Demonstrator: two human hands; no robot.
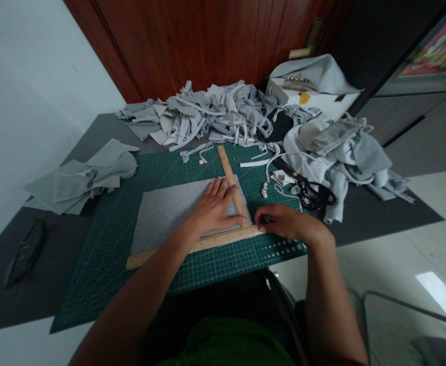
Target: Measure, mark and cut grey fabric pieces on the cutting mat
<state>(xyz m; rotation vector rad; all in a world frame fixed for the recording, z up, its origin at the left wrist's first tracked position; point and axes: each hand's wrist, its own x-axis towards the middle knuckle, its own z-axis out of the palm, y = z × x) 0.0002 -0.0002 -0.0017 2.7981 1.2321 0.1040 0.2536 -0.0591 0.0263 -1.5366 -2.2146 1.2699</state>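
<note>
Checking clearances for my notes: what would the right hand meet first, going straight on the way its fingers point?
The right hand points leftward, so probably the wooden ruler right at its tips, then the left hand; exact heights are unclear.

The left hand (pixel 219 206) lay spread over a grey cloth (pixel 165 211) and the far-reaching leg of a wooden L-shaped ruler (pixel 215 240). The right hand (pixel 284 221), fingers curled, touched the right end of its near leg; a dark item at the fingers was too small to identify. A green cutting mat (pixel 93 254) lay beneath. Black scissors (pixel 312 193) lay to the right; fabric scraps (pixel 208 112) were heaped on the far side
</note>
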